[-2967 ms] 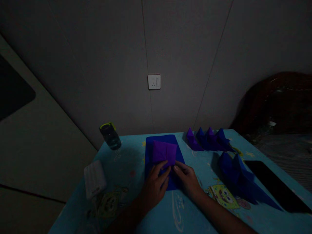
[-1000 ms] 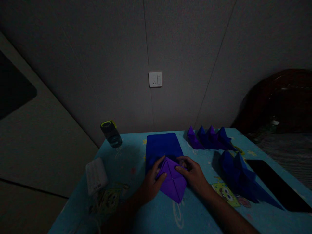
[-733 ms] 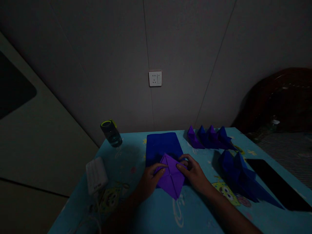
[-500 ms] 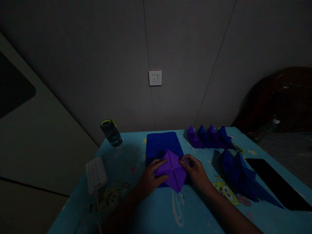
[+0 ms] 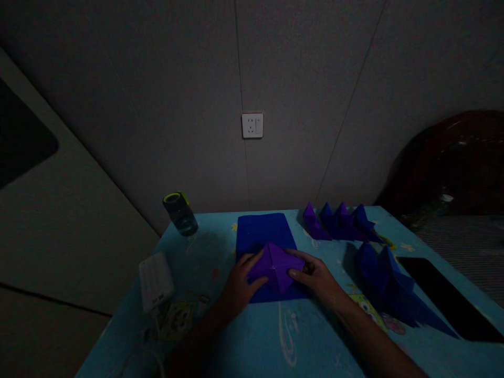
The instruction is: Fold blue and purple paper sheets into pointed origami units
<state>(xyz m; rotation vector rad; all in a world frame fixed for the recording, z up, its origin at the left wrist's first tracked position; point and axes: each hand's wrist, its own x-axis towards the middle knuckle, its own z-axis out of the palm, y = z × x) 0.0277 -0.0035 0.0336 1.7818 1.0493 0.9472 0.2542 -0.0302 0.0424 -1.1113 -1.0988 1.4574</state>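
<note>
A folded purple origami paper (image 5: 276,265) is held between my two hands, tilted above a flat blue sheet of paper (image 5: 264,227). My left hand (image 5: 243,279) pinches its left corner, with thumb below and fingers above. On the other side, my right hand (image 5: 314,272) grips the right corner, thumb pressed on the near face. The paper bulges along a raised middle crease. Part of the blue sheet is covered by the purple paper and my hands.
Folded purple and blue paper boats (image 5: 340,223) stand in a row at the back right. Larger blue folded boats (image 5: 384,283) lie nearer, beside a black phone-like slab (image 5: 449,296). At left are a water bottle (image 5: 181,215) and a white power bank (image 5: 156,282) with a cable.
The purple paper has gone from a flat diamond to a bulging, tilted shape. My right hand has shifted its thumb and fingers around the right corner.
</note>
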